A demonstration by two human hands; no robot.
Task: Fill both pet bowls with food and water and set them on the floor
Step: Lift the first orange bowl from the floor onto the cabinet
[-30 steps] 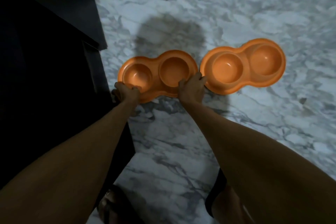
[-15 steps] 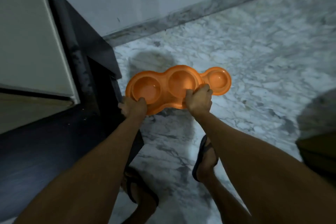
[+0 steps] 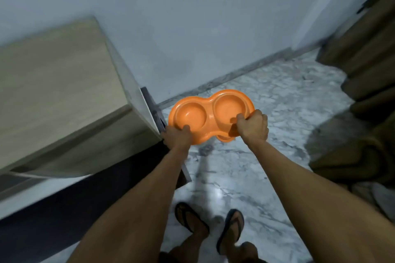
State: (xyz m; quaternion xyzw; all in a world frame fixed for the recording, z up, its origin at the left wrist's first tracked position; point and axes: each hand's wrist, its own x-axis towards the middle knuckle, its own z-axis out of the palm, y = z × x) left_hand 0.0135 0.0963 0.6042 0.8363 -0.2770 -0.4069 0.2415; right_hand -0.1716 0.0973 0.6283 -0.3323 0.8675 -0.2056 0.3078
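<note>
Gripping the near rim from both ends, the two hands held an orange double pet bowl [image 3: 210, 111] in the air above the marble floor [image 3: 277, 100], just beside the corner of a wooden cabinet [image 3: 53, 92]. The left hand [image 3: 177, 137] clasped the near-left edge, its thumb laid over the rim at the lip of the left well, with the fingers hidden underneath. The right hand [image 3: 253, 127] was clenched round the near-right edge, its knuckles up and a fingertip hooked over the rim into the right well.

The bowl's long axis ran left to right across the view, the right end sitting a little farther off and higher than the left. Both round wells faced upward, tipped slightly toward the camera, and showed only bare orange plastic. A sliver of orange [image 3: 224, 139] poked out below the near edge between the hands; it may have been a second bowl stacked underneath, though too little of it showed to be sure.

Behind the bowl stood a pale wall [image 3: 192, 28], and brown fabric [image 3: 367, 60] hung at the right. Two sandalled feet [image 3: 232, 226] stood on the floor below the forearms.
</note>
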